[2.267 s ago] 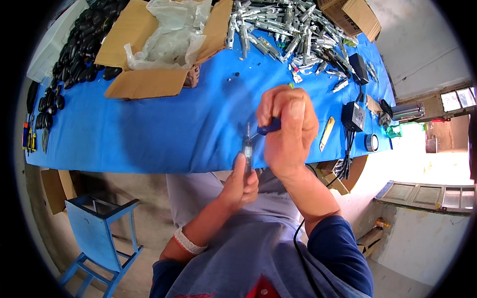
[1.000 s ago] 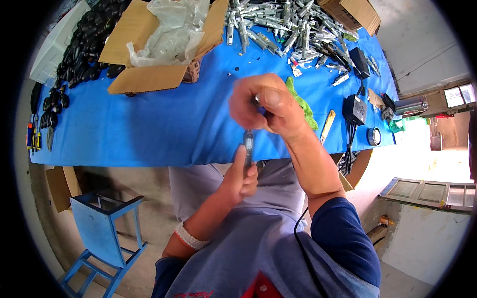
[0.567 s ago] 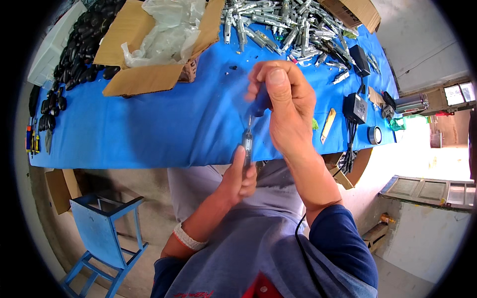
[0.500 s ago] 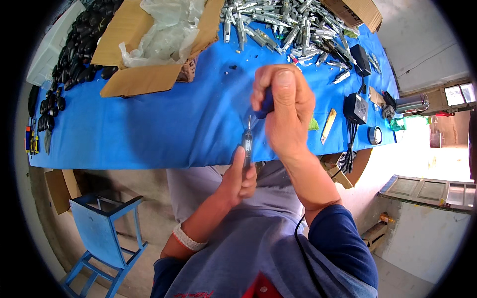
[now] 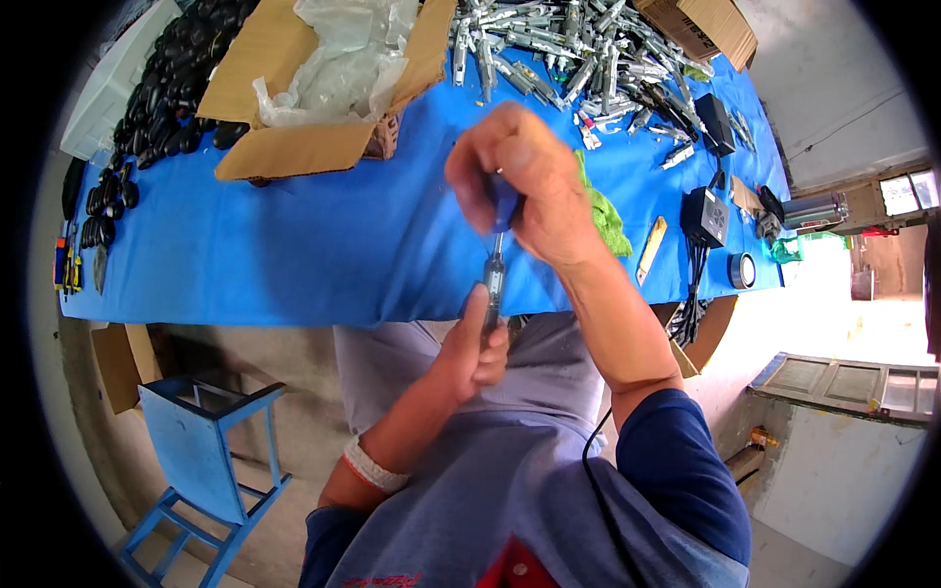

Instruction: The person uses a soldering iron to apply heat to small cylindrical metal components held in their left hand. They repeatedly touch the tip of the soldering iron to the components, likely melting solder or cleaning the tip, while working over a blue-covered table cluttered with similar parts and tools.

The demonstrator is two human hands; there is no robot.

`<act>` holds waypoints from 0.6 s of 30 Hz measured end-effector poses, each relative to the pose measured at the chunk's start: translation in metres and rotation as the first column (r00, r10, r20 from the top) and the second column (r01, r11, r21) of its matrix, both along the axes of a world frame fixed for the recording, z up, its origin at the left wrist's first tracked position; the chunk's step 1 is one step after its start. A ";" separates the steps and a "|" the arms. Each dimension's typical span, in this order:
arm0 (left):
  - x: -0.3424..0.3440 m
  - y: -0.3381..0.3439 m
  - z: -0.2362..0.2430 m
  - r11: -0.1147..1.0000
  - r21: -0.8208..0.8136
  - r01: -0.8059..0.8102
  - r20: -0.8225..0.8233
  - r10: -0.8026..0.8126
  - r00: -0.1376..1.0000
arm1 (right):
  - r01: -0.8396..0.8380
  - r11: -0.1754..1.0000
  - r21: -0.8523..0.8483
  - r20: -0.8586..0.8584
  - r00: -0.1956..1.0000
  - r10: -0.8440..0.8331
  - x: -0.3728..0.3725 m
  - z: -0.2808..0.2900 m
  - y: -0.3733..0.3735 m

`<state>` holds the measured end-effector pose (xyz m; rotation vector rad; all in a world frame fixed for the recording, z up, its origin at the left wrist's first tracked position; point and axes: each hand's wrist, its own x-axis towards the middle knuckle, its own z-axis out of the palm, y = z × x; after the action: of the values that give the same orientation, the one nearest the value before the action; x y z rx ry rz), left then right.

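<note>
The left hand (image 5: 469,355) grips a slim, grey, metal-looking piece (image 5: 494,278) by the near edge of the blue-covered worktop (image 5: 196,265); the right hand (image 5: 539,186) curls round a blue-handled, metal-shafted screwdriver (image 5: 504,208). Keeping both aligned should prevent slipping.

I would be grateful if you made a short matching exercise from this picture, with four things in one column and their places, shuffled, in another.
Things
1. Blue-handled tool
2. Slim grey part
3. Green cloth
4. Blue chair

Places
A. Lying on the blue table cover
B. Held in the left hand
C. Standing on the floor
D. Held in the right hand

Pairs: 1-D, 2-B, 3-A, 4-C
</note>
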<state>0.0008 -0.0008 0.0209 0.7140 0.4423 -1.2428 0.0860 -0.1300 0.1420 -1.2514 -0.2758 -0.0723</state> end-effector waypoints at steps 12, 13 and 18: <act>-0.001 -0.002 0.004 0.999 0.043 0.025 0.015 -0.025 1.000 | 0.427 0.903 -0.038 0.206 0.888 -0.411 -0.023 -0.011 0.008; -0.001 -0.002 0.004 0.999 0.044 0.020 0.002 -0.020 1.000 | 0.347 0.937 -0.043 0.152 0.929 -0.337 -0.020 -0.008 0.005; -0.003 -0.001 0.000 1.000 -0.007 0.017 -0.007 -0.017 1.000 | -0.196 0.967 -0.164 0.139 0.966 0.220 0.005 0.000 -0.015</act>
<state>-0.0021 -0.0015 0.0205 0.7085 0.4387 -1.2624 0.0910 -0.1450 0.1419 -1.3606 -0.5566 0.0325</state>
